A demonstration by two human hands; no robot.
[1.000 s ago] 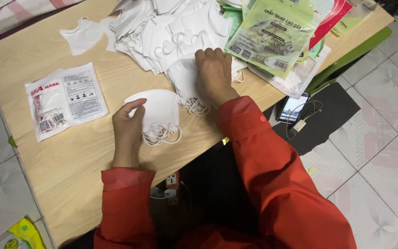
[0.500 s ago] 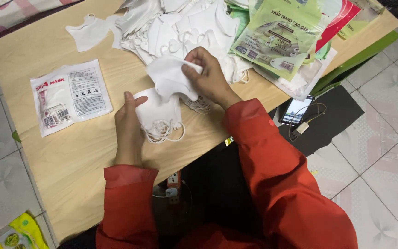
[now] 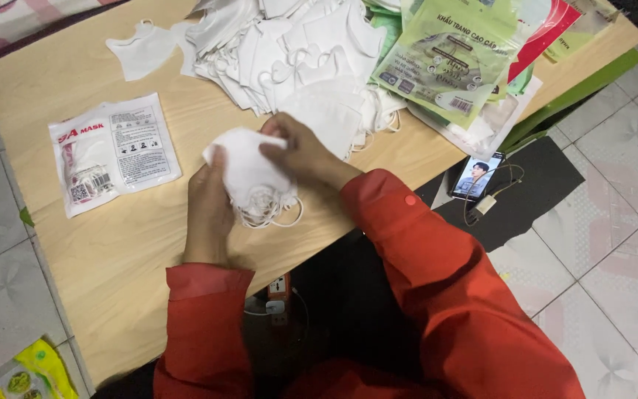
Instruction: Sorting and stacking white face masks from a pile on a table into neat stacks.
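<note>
- Masks (image 3: pixel 249 166): a small stack of white folded face masks, held just above the near part of the counter (image 3: pixel 112 258), with thin ear loops (image 3: pixel 271 214) dangling beneath.
- The left hand (image 3: pixel 207 210) cups the stack from the side and below, fingers wrapped against it.
- The right hand (image 3: pixel 300 151) grips the top mask from the far side, thumb and fingers pinching its upper edge.
- Risk, as a judgement: the loose ear loops could tangle with one another or snag a finger, pulling the stack out of line; a light pinch on soft fabric could let the top mask slide off.
- The pile of loose masks (image 3: pixel 297 52) lies just beyond the right hand, so a held mask could catch a loop from it and drag extras along.
- Materials: the masks look soft, matte and non-woven, creased along a centre fold; the loops are thin elastic cord.
- The sealed mask packet (image 3: pixel 112 151), flat, glossy clear-and-white plastic, lies to the left on the smooth pale wood-grain counter.
- Green printed pouches (image 3: pixel 448 59) look slick and stiff, overlapping at the far right.
- A phone (image 3: pixel 475 177) rests on a dark mat on the tiled floor.
</note>
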